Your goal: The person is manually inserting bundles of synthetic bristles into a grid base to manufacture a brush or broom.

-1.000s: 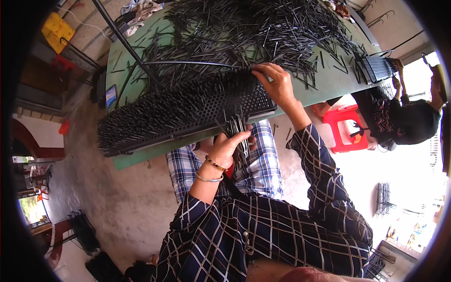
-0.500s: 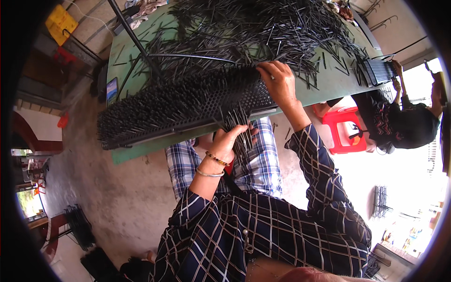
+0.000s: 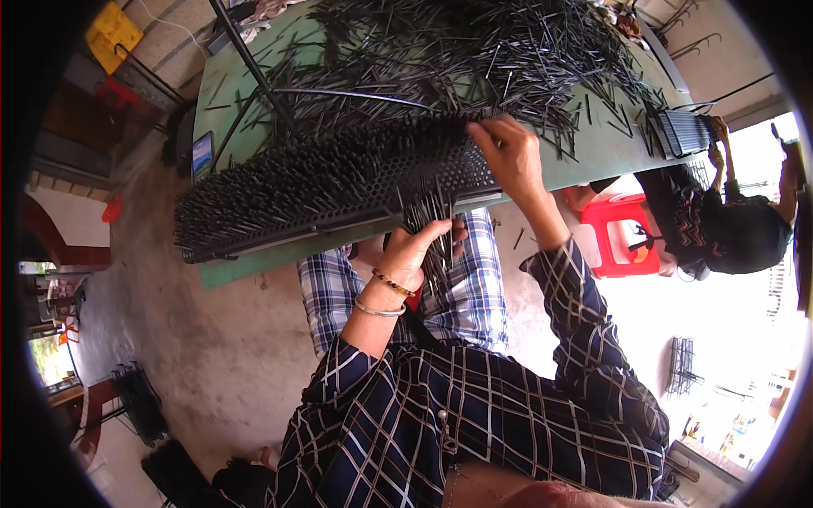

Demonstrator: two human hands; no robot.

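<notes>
In front of me a long black perforated panel (image 3: pixel 461 172) rests at the near edge of a green table. Rows of thin black sticks (image 3: pixel 288 186) stand in its holes from the left side to past the middle; bare holes show toward its right end. My left hand (image 3: pixel 415 254) is closed around a bundle of black sticks (image 3: pixel 436 216), just below the panel's lower edge. At the panel's upper right, my right hand (image 3: pixel 512 157) has its thumb and fingers pinched together by the far rows. Whatever is between those fingertips is too small to make out.
A large heap of loose black sticks (image 3: pixel 440 59) covers much of the green table (image 3: pixel 584 173). A black metal rod (image 3: pixel 250 63) slants up behind the panel. A phone (image 3: pixel 201 157) lies at the left edge. At right, another person handles a similar rack (image 3: pixel 688 131) near a red stool (image 3: pixel 614 237).
My right hand has shifted slightly right and down, and its fingers have drawn into a pinch. My left hand keeps its bundle in nearly the same place.
</notes>
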